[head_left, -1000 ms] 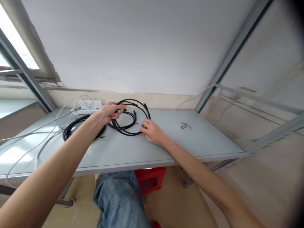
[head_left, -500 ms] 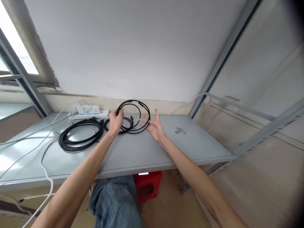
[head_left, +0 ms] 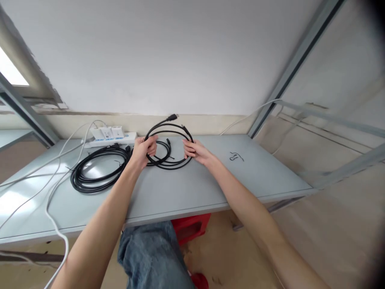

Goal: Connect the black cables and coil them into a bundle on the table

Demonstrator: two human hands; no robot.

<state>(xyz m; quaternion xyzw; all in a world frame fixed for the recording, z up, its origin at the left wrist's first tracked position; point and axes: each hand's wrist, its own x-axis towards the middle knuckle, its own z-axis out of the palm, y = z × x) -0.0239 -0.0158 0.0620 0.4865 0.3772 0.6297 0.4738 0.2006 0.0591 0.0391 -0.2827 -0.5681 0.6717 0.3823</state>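
Left grip point(head_left: 147, 149) and right grip point(head_left: 190, 149) are grasping a looped black cable point(head_left: 173, 168); a fuller black coil point(head_left: 93, 189) is lying left of both.

No lettering, number or sign is legible.

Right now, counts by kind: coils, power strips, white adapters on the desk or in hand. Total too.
Black coils: 3 (1 in left hand and right hand, 2 on desk)
Power strip: 1
White adapters: 3
Total: 7
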